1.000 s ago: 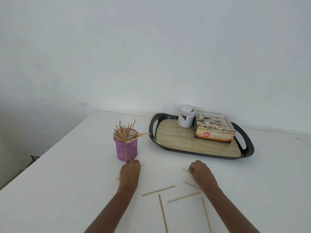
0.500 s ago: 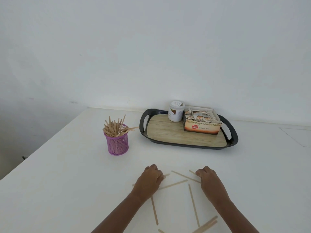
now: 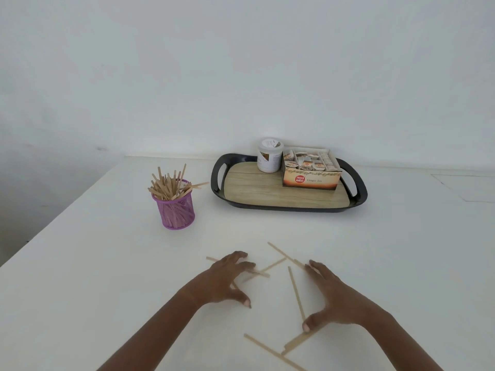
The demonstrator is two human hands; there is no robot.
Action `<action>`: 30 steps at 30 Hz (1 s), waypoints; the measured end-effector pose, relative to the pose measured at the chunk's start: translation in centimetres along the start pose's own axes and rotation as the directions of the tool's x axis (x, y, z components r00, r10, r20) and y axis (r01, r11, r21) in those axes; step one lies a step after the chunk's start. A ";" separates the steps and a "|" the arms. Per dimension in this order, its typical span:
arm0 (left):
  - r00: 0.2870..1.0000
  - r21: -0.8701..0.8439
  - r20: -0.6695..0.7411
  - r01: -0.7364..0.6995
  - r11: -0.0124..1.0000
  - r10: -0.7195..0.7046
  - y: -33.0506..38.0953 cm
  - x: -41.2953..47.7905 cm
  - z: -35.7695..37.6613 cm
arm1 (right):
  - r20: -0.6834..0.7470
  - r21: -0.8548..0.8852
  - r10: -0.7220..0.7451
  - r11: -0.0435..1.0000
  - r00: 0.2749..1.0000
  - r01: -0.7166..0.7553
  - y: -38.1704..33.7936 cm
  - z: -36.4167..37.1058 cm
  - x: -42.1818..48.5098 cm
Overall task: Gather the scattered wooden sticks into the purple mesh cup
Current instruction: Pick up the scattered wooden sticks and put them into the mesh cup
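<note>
Now both hands spread wide over loose sticks [image 3: 296, 290] near the cup [image 3: 176, 210]
Left hand [image 3: 227, 279] and right hand [image 3: 330, 298] hold nothing; sticks look light, stiff, flat, so probably sweep them together; pinch the bundle at its middle

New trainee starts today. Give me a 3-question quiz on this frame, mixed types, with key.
1. True or false: the cup stands on the tray.
2. Multiple choice. What sits on the tray beside the tea box? A) a white tub B) a mug C) a spoon
3. Fill in: the loose sticks lie on the table between the left hand and the ____ hand.

Key: 1 false, it stands on the table left of the tray. 2 A, the white tub. 3 right; both hands are open, fingers spread, lifting nothing.
</note>
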State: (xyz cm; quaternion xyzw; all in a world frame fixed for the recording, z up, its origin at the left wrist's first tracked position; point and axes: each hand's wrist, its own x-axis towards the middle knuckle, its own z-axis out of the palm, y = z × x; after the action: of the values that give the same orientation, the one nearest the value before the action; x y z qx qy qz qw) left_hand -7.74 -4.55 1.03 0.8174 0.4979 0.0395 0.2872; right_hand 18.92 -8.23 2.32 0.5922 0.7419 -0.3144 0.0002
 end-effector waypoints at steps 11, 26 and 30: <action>0.886 0.075 -0.459 -0.038 0.996 0.068 1.3 0.7 1.9 | -0.274 -0.167 -0.008 0.985 0.962 -0.040 -1.0 0.8 0.5; 0.881 0.207 -0.471 0.146 0.967 -0.032 2.4 2.1 2.6 | -0.397 -0.114 0.065 0.986 0.915 -0.119 -1.5 1.0 0.7; 0.882 0.222 -0.470 0.154 0.963 -0.033 2.5 2.0 2.7 | -0.386 -0.153 0.055 0.981 0.921 -0.123 -1.8 0.5 0.7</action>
State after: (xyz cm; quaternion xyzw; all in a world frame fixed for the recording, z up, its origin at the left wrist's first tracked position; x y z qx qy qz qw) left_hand -3.83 -4.82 -0.39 0.7891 0.5918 0.1550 0.0553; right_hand 16.97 -7.96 2.49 0.6727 0.7247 -0.1276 -0.0773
